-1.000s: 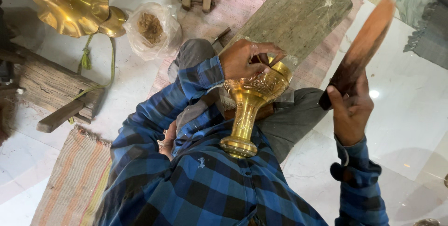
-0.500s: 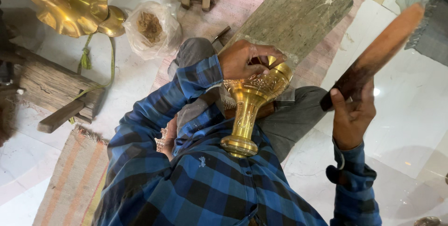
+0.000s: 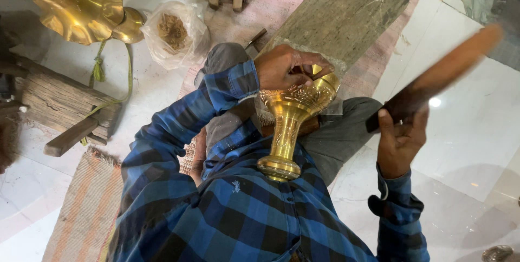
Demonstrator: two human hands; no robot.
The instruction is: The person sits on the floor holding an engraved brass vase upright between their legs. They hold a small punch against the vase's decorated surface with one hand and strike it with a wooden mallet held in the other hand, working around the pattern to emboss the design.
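Head view looking straight down: big grey wooden plank [image 3: 341, 13] lies across the lap, with the brass goblet-shaped piece [image 3: 290, 126] propped against it, base toward the chest. Left hand [image 3: 284, 67] has its grip curled tight over the goblet's rim. Right hand [image 3: 401, 143] is wrapped shut around a wooden mallet stick [image 3: 439, 78], raised off to the side.

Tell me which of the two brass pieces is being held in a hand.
The engraved brass goblet-shaped stand at centre, gripped at its wide rim by the left hand. The other brass piece, a large scalloped dish at top left, lies untouched on the floor.
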